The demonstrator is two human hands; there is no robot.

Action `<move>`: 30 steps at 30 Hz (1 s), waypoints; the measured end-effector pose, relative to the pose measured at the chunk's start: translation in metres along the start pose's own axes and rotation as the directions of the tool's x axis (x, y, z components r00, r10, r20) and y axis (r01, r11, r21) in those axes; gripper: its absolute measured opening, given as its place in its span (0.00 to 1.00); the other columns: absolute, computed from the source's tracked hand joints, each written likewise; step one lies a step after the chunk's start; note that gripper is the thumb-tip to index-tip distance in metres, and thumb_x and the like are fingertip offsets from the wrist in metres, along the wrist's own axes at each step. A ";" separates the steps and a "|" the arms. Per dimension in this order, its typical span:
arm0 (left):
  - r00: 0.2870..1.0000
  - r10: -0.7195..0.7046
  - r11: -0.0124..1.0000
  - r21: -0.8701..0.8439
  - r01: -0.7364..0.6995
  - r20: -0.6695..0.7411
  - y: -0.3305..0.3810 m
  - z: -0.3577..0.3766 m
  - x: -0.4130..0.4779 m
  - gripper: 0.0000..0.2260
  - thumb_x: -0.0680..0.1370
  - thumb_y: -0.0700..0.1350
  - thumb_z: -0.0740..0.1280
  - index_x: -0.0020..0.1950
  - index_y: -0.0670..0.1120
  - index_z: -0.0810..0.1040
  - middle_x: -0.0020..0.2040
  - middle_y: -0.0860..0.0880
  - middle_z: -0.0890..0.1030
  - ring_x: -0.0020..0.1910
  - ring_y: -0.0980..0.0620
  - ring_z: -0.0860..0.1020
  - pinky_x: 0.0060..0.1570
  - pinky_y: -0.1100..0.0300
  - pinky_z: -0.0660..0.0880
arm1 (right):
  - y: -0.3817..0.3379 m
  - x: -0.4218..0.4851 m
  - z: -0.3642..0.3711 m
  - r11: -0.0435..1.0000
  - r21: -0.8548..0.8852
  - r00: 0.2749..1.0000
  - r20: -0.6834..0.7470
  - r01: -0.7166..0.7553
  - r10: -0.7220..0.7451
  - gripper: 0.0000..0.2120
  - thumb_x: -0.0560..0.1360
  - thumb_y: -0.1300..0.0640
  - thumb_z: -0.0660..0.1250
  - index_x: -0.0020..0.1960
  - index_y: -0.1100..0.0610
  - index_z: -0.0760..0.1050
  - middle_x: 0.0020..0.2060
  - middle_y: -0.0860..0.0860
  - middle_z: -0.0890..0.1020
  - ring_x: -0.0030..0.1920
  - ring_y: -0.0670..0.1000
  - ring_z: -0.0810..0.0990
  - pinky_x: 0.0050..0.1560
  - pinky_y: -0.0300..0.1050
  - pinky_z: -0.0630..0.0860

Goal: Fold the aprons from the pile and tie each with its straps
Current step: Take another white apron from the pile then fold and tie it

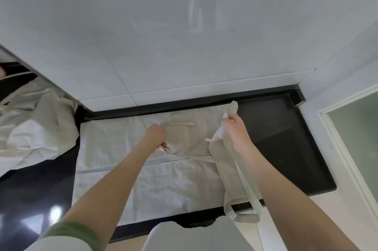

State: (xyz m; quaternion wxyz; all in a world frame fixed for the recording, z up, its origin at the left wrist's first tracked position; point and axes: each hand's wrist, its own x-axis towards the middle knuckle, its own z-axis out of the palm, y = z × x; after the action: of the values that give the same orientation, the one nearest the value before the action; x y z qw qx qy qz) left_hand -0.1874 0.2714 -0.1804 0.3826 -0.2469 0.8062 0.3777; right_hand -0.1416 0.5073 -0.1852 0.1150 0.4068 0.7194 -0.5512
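Observation:
A pale cream apron [126,148] lies spread flat on the black counter [282,140], reaching from the back wall to the front edge. My left hand [156,135] is curled in a fist over the apron's middle and pinches a strap end at its underside. My right hand [235,128] grips the apron's right corner and a strap [248,185], lifting them off the counter; the strap loops down past the counter's front edge. A short strap piece [182,124] lies on the cloth between my hands.
A crumpled pile of more cream aprons [34,126] sits on the counter at the left. White tiled wall [184,46] stands close behind. A glass-panelled frame [356,138] borders the right. A white garment [194,236] shows below the counter's front edge.

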 end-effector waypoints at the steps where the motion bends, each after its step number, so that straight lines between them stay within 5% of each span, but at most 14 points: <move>1: 0.998 0.043 0.999 0.027 -0.042 -0.036 -0.007 -0.005 0.002 0.09 0.81 0.35 0.55 0.52 0.32 0.72 0.33 0.40 0.79 0.30 0.45 0.77 0.33 0.55 0.76 | 0.002 -0.004 0.008 0.999 0.026 0.997 0.079 0.022 -0.024 0.12 0.81 0.53 0.60 0.62 0.55 0.71 0.52 0.51 0.77 0.50 0.51 0.77 0.48 0.44 0.73; 4: 0.984 0.058 0.996 0.076 -0.046 -0.167 -0.020 -0.009 0.007 0.17 0.79 0.37 0.57 0.68 0.33 0.63 0.42 0.41 0.77 0.39 0.42 0.80 0.39 0.51 0.80 | 0.008 -0.009 0.021 0.998 -0.004 0.975 0.215 0.065 -0.063 0.14 0.78 0.53 0.65 0.63 0.55 0.72 0.51 0.49 0.77 0.48 0.47 0.76 0.47 0.40 0.72; 8: 0.963 0.002 0.998 -0.065 -0.020 -0.268 -0.042 -0.021 0.009 0.20 0.77 0.38 0.58 0.69 0.35 0.63 0.47 0.40 0.78 0.42 0.43 0.79 0.37 0.54 0.76 | 0.013 -0.012 0.032 0.965 -0.164 0.945 0.290 0.204 -0.151 0.19 0.75 0.60 0.67 0.65 0.53 0.67 0.52 0.49 0.76 0.54 0.49 0.76 0.53 0.43 0.71; 11: 0.940 -0.016 0.995 -0.102 -0.020 -0.341 -0.057 -0.027 0.010 0.24 0.78 0.36 0.57 0.73 0.35 0.55 0.59 0.36 0.74 0.53 0.39 0.77 0.43 0.53 0.73 | 0.010 -0.017 0.036 0.951 -0.218 0.938 0.317 0.218 -0.142 0.30 0.74 0.64 0.66 0.72 0.51 0.60 0.51 0.51 0.78 0.43 0.49 0.80 0.46 0.41 0.75; 15: 0.809 0.225 0.959 0.270 -0.086 -0.543 -0.070 -0.027 0.006 0.26 0.75 0.33 0.59 0.72 0.38 0.56 0.71 0.36 0.60 0.67 0.38 0.63 0.66 0.49 0.63 | 0.004 -0.018 0.044 0.959 -0.185 0.940 0.305 0.213 -0.150 0.32 0.74 0.67 0.63 0.75 0.53 0.58 0.48 0.53 0.79 0.32 0.50 0.76 0.35 0.40 0.75; 19: 0.772 0.499 0.758 0.630 -0.168 -0.395 -0.070 -0.026 0.009 0.33 0.74 0.32 0.61 0.76 0.47 0.54 0.78 0.40 0.45 0.76 0.40 0.48 0.73 0.47 0.48 | 0.003 -0.020 0.048 0.929 -0.252 0.925 0.335 0.271 -0.179 0.27 0.77 0.64 0.62 0.73 0.51 0.61 0.51 0.48 0.77 0.35 0.49 0.76 0.37 0.40 0.73; 22: 0.816 0.571 0.647 0.662 -0.378 -0.091 -0.059 -0.021 0.013 0.20 0.78 0.39 0.59 0.71 0.45 0.65 0.75 0.44 0.59 0.73 0.43 0.58 0.71 0.51 0.57 | 0.006 -0.019 0.047 0.866 -0.353 0.911 0.340 0.354 -0.234 0.15 0.79 0.60 0.59 0.65 0.52 0.69 0.50 0.48 0.77 0.45 0.47 0.77 0.49 0.41 0.70; 25: 0.804 0.593 0.599 0.647 -0.472 0.037 -0.050 -0.015 0.014 0.15 0.80 0.44 0.59 0.66 0.41 0.68 0.65 0.43 0.68 0.63 0.44 0.67 0.62 0.52 0.69 | 0.008 -0.016 0.044 0.830 -0.415 0.913 0.327 0.372 -0.245 0.16 0.81 0.60 0.56 0.67 0.55 0.69 0.55 0.47 0.75 0.54 0.47 0.73 0.56 0.41 0.68; 30: 0.883 0.458 0.633 0.661 -0.404 0.101 -0.037 -0.015 0.015 0.10 0.81 0.45 0.57 0.59 0.41 0.67 0.39 0.48 0.72 0.38 0.48 0.73 0.38 0.54 0.71 | 0.006 -0.014 0.045 0.870 -0.357 0.923 0.304 0.339 -0.235 0.15 0.82 0.61 0.52 0.66 0.54 0.69 0.49 0.54 0.78 0.36 0.50 0.77 0.38 0.39 0.74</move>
State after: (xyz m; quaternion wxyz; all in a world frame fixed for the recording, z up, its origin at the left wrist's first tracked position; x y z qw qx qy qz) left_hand -0.1766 0.2356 -0.2014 0.3123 0.0915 0.9357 0.1360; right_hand -0.1408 0.4616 -0.1971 0.2027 0.1890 0.8495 -0.4490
